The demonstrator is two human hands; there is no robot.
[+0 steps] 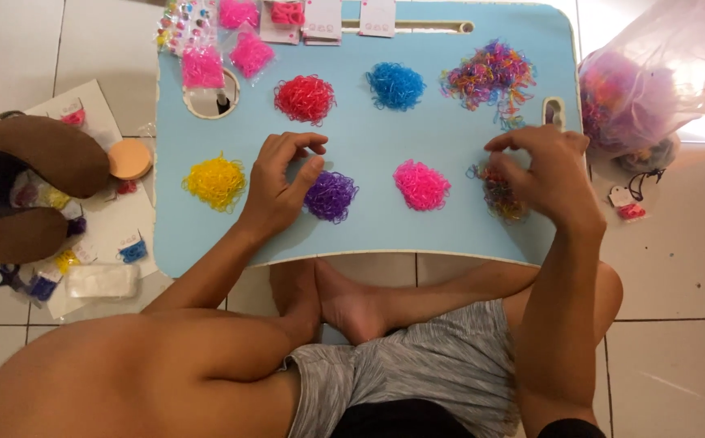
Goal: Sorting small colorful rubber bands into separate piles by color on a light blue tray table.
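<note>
On the light-blue lap table (369, 235), near the front edge, the purple pile of small elastic bands (331, 195) lies just right of the left hand (278, 188), touching its thumb; the fingers are curled, half closed, pinching nothing discernible. A pink pile (421, 185) sits between the hands. Farther right, the right hand (549, 172) hovers over a mixed-colour pile (500, 195), fingertips pinched together on bands there.

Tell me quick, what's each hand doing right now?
Left hand: fingers curled, resting beside the purple pile of tiny rubber bands; holding cannot be told.
Right hand: pinching in the mixed-colour pile of tiny bands.
</note>
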